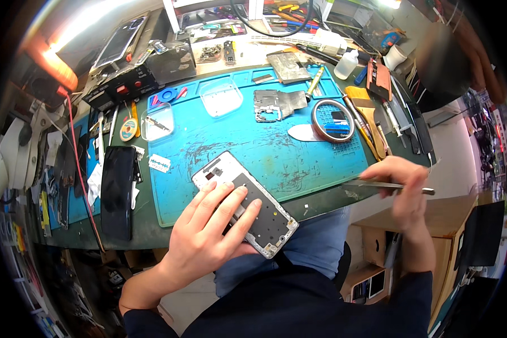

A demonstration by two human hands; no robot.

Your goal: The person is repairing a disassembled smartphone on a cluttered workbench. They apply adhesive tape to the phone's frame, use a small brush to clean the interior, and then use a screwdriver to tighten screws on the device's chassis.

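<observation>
An opened phone frame (262, 209), silver-edged with a dark inner plate, lies slanted over the front edge of the blue mat (231, 141). Across it my left hand (208, 231) rests, fingers spread over its inner side and thumb at its lower edge, gripping it. Off to the right, beyond the mat's corner, my right hand (405, 183) is closed around a slim, flat metal tool (372, 183). That tool points left, and its exact kind is unclear. It is apart from the phone frame.
A black phone (117, 191) and a razor blade (159, 163) lie left. Clear plastic trays (221, 97), a metal phone plate (270, 106), a round tin (333, 121) and a brush (372, 118) lie farther back. A white bottle (346, 65) stands at the back right.
</observation>
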